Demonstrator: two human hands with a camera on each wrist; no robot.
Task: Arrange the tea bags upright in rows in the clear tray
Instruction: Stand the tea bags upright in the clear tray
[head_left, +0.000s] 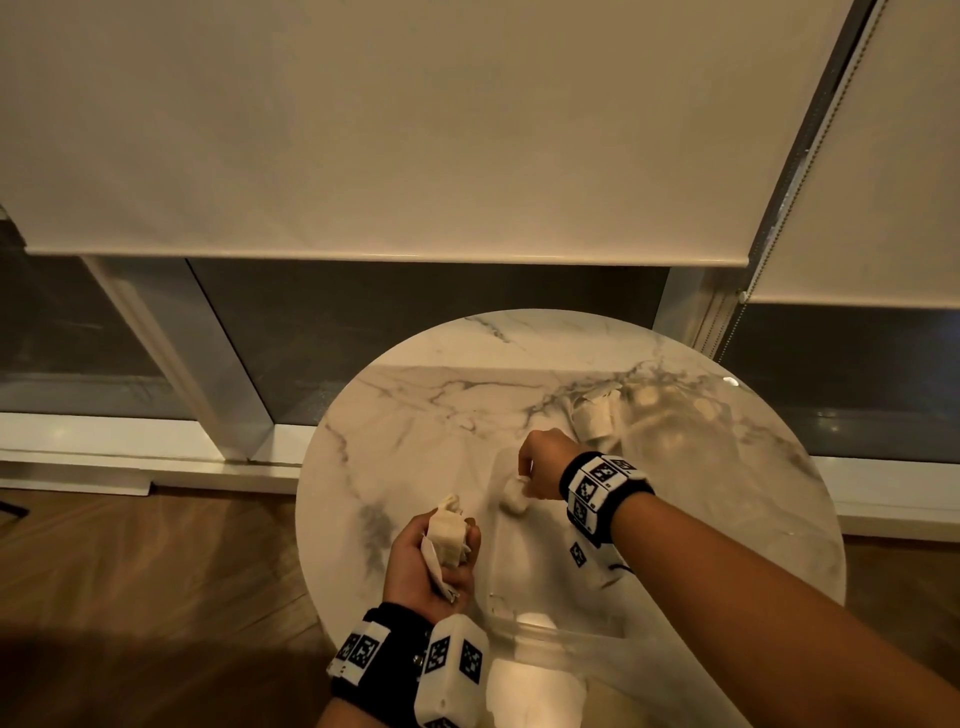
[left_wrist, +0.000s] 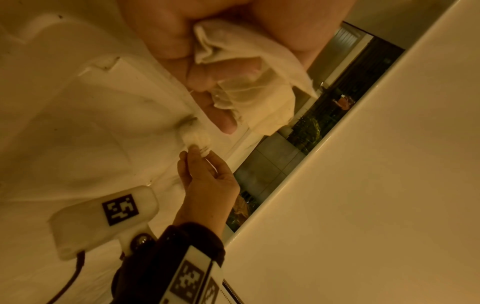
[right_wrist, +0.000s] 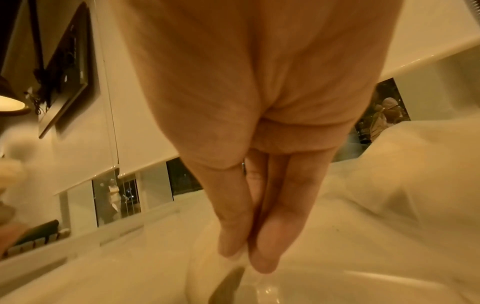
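On the round marble table lies the clear tray, hard to make out, its near rim catching the light. My right hand reaches into it and pinches the top of one white tea bag, which touches the tray floor. The right wrist view shows the fingertips pressed together on that tea bag. My left hand hovers at the tray's left side and grips a bundle of tea bags. In the left wrist view the bundle sits between my fingers, with the right hand below.
At the back right of the table stands a clear container with more tea bags beside or inside it. The table's left edge drops to a wooden floor. A window with a roller blind lies behind.
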